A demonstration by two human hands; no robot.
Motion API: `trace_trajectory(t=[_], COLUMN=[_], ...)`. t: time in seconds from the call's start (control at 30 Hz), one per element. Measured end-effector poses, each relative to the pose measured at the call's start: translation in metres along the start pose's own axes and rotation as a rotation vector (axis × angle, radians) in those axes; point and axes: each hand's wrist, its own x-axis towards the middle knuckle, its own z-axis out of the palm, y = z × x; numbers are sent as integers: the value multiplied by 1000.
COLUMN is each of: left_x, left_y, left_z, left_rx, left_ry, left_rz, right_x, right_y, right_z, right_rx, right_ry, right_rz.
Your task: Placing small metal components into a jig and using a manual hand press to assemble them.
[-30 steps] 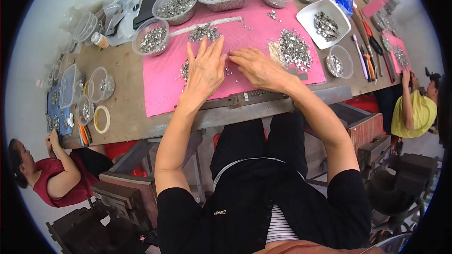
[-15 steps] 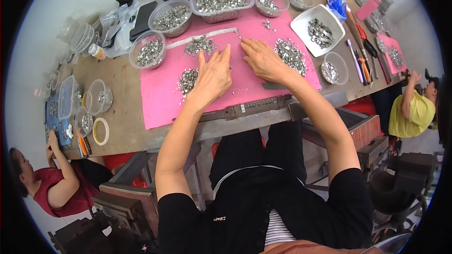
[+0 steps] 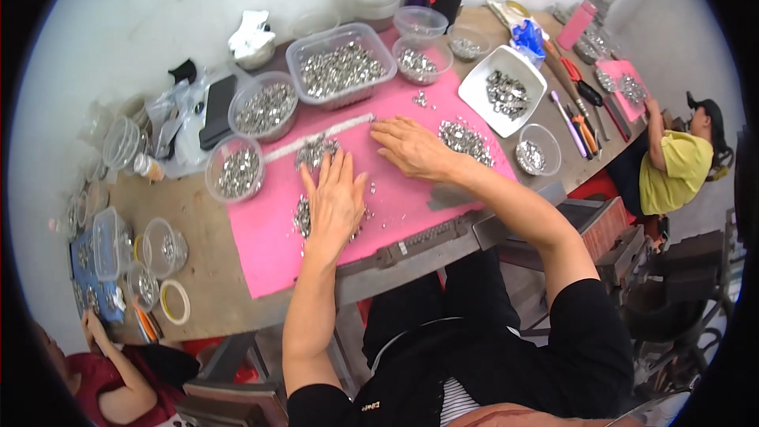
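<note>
A pink mat (image 3: 269,249) on the workbench carries loose piles of small shiny metal pieces. My left hand (image 3: 334,199) lies flat with its fingers spread, its fingertips at the edge of one pile (image 3: 316,150). Its palm partly covers a nearer pile (image 3: 302,217). My right hand (image 3: 413,147) rests low over the mat, fingers stretched out and nothing seen in them. Beyond its fingertips, a white strip (image 3: 320,137) crosses the mat. Right of this hand spreads another pile of metal pieces (image 3: 466,142). Whether anything sits under either palm is hidden.
A large clear tub (image 3: 296,51), round tubs (image 3: 237,170) and a white square bowl (image 3: 474,83) hold metal pieces around the mat. Hand tools (image 3: 587,138) lie at right. A metal bar (image 3: 415,243) runs along the bench's front edge. People work at left and right (image 3: 672,166).
The whole view has shifted and tilted. My left hand has slid over the mat toward the upper pile, its fingers now at it. My right hand stays nearly in place, fingers still stretched.
</note>
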Motion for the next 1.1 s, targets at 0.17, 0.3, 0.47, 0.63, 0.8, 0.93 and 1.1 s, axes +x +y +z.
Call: trace_trajectory(t=[0.17, 0.3, 0.47, 0.63, 0.8, 0.93, 1.1], left_x=[8, 13, 16, 16, 11, 9, 10], left_y=[17, 23, 16, 15, 14, 17, 15], left_z=[-12, -17, -15, -16, -16, -12, -12], left_rx=[-142, -179, -153, -159, -170, -187, -220], left_ry=[165, 280, 302, 280, 273, 255, 238], left_rz=[70, 105, 82, 62, 51, 61, 29], right_x=[25, 45, 74, 93, 98, 79, 48], right_y=[62, 164, 232, 252, 243, 228, 168], right_z=[-60, -89, -86, -85, -100, -106, -139], right_rx=[49, -14, -70, -76, 307, 184, 1409], right_ry=[449, 470, 81, 180, 314, 604, 534], right_rz=[31, 538, 1070, 1083, 1035, 810, 749])
